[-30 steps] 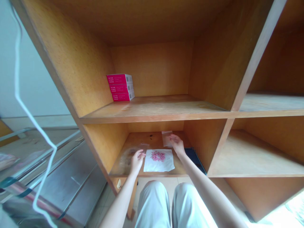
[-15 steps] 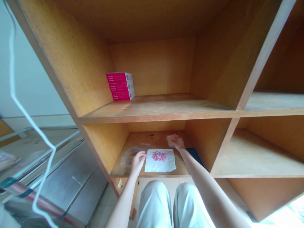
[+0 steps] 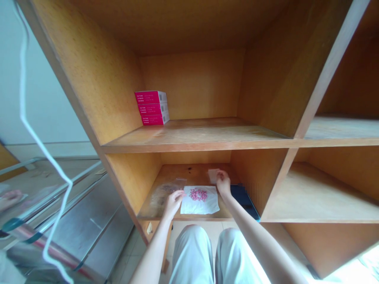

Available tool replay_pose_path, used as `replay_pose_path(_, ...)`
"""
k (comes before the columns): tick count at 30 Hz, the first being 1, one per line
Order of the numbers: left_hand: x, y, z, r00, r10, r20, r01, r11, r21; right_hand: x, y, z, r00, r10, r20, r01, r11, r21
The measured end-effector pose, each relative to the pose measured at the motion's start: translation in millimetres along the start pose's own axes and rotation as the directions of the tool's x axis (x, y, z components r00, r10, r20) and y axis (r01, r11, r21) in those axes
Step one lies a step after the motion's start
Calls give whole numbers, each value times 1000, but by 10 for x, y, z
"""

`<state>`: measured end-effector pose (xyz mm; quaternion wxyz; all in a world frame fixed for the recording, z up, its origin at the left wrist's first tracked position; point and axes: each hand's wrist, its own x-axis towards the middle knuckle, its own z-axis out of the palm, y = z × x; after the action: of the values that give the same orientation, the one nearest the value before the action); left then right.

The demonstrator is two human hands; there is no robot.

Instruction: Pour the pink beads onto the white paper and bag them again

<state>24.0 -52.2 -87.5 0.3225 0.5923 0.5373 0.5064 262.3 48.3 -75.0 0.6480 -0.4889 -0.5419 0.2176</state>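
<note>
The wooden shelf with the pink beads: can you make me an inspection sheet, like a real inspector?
Surface: lower brown wooden shelf, with darker patches at left.
Job's things: round pink beads on a squarish white sheet; small clear plastic bag.
Clutter: flat dark rectangular object at right; stack of three pink-and-white boxes in the compartment above.
Grips: right hand holds the bag's right edge; left hand is at the sheet's left edge, contact unclear.
Cables: white cord hanging at far left.
Surroundings: grey metal rack on the left.

Pale bluish-grey trousers (image 3: pixel 192 250); bare forearms (image 3: pixel 250 228); bare left hand (image 3: pixel 173 202), right hand (image 3: pixel 223 183)
</note>
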Motion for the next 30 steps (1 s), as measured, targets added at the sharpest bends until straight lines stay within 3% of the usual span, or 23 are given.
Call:
replay_pose_path(4,-10,-6,25,999,-26,46,27,999,-27,-340,-77,28,952,200,230,-224,971,86)
replay_pose_path(6,-14,7,34,998,-37,54,38,999,-20,-464,-72,42,928,252,274,-281,957,70)
replay_pose_path(16,-46,90,65,1000,-8,6,8,1000,15,-579,-44,38,946,188,265,-182,982,-47)
replay_pose_path(21,56,67,-22,981,111,-161,-84,983,163,-629,-8,15,947,176,270,-184,983,3)
replay_pose_path(30,440,-18,-61,986,2,-166,56,937,344,-635,-28,-41,956,191,221,-208,976,56)
